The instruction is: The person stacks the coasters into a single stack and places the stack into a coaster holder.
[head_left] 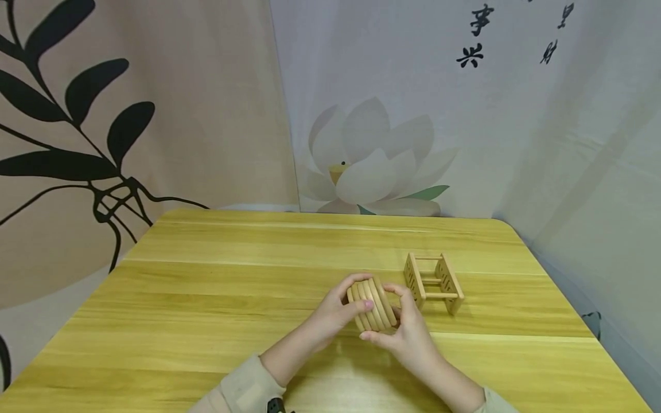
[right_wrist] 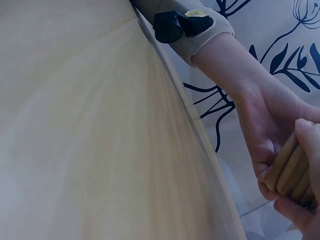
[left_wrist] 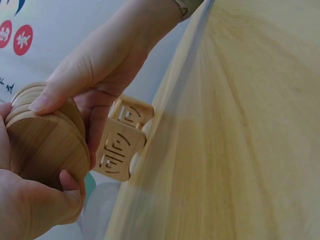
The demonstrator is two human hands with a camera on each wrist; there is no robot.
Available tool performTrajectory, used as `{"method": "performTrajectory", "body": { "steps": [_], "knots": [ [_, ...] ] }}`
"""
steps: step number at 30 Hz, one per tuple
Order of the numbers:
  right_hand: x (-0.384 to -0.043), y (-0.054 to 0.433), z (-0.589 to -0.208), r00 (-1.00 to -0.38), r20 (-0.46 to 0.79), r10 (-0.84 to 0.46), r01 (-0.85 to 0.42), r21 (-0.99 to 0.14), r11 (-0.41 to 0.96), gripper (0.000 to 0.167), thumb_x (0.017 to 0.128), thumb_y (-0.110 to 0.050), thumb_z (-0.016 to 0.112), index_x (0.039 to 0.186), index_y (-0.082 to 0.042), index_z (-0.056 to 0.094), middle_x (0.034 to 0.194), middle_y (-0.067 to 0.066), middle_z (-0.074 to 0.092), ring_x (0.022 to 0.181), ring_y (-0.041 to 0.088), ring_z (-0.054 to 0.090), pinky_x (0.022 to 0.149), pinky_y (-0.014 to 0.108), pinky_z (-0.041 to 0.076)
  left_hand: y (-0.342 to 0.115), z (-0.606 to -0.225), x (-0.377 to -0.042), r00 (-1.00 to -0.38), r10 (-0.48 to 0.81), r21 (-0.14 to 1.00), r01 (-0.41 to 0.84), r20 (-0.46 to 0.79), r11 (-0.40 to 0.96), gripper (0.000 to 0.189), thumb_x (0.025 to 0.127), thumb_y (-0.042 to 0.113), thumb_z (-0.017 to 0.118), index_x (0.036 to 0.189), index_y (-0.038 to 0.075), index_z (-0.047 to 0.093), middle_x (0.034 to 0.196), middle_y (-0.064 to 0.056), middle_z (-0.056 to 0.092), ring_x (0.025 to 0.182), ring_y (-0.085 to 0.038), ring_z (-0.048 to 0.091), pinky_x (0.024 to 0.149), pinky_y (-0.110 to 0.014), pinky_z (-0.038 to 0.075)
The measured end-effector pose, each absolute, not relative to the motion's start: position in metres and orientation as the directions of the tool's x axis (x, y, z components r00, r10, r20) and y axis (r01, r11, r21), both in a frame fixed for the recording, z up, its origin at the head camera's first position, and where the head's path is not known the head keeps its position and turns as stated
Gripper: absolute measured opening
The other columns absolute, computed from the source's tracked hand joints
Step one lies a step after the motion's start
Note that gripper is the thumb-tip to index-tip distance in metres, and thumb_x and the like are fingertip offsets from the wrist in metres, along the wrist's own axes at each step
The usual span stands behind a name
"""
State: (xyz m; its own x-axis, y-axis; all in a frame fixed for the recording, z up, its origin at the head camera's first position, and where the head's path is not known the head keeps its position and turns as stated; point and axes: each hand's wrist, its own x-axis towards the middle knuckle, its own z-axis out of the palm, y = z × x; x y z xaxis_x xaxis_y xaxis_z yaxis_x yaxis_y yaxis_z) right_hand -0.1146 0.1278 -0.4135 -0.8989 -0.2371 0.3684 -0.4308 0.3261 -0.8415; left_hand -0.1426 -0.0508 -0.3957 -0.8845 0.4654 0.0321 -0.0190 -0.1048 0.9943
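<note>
A stack of several round wooden coasters is held between both hands above the table, tilted so that the rims show. My left hand grips the stack from the left, its thumb across the rims. On the other side, my right hand holds the right end of the stack with thumb and fingers. The left wrist view shows the flat face of the end coaster. Just beyond the right hand stands a wooden coaster holder with cut-out side panels and crossbars.
The wooden table extends to both sides of the hands. Behind it hangs a curtain printed with leaves, a lotus and black characters. A black device sits at the left sleeve.
</note>
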Motion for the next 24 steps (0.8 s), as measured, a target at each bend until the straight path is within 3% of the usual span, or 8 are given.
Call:
{"method": "performTrajectory", "body": {
  "steps": [6, 16, 24],
  "knots": [
    [-0.114, 0.129, -0.413, -0.884, 0.394, -0.251, -0.462, -0.815, 0.349, 0.101, 0.066, -0.015, 0.087, 0.148, -0.024, 0.029, 0.129, 0.013, 0.041, 0.096, 0.040, 0.061, 0.070, 0.027, 0.055, -0.051, -0.392, -0.143, -0.877, 0.480, 0.997, -0.032, 0.008, -0.076, 0.053, 0.090, 0.020, 0.064, 0.140, 0.015, 0.045, 0.124, -0.015, 0.050, 0.107, -0.025, 0.054, 0.087, -0.037, 0.049],
    [-0.116, 0.135, -0.409, -0.892, 0.381, -0.245, -0.449, -0.813, 0.371, 0.098, 0.063, -0.015, 0.089, 0.142, -0.021, 0.032, 0.131, 0.019, 0.039, 0.093, 0.043, 0.062, 0.064, 0.028, 0.055, -0.048, -0.385, -0.145, -0.860, 0.509, 0.999, -0.027, -0.005, -0.035, 0.049, 0.092, 0.022, 0.064, 0.137, 0.016, 0.048, 0.119, -0.014, 0.053, 0.103, -0.024, 0.055, 0.087, -0.039, 0.048],
    [-0.120, 0.140, -0.409, -0.846, 0.451, -0.286, -0.533, -0.674, 0.513, 0.100, 0.061, -0.029, 0.090, 0.139, -0.017, 0.028, 0.129, 0.020, 0.042, 0.094, 0.038, 0.058, 0.071, 0.039, 0.055, -0.045, -0.384, -0.145, -0.837, 0.547, 0.996, -0.070, -0.032, -0.049, 0.048, 0.093, 0.021, 0.060, 0.138, 0.015, 0.046, 0.119, -0.013, 0.053, 0.104, -0.025, 0.055, 0.090, -0.040, 0.045]
  ]
}}
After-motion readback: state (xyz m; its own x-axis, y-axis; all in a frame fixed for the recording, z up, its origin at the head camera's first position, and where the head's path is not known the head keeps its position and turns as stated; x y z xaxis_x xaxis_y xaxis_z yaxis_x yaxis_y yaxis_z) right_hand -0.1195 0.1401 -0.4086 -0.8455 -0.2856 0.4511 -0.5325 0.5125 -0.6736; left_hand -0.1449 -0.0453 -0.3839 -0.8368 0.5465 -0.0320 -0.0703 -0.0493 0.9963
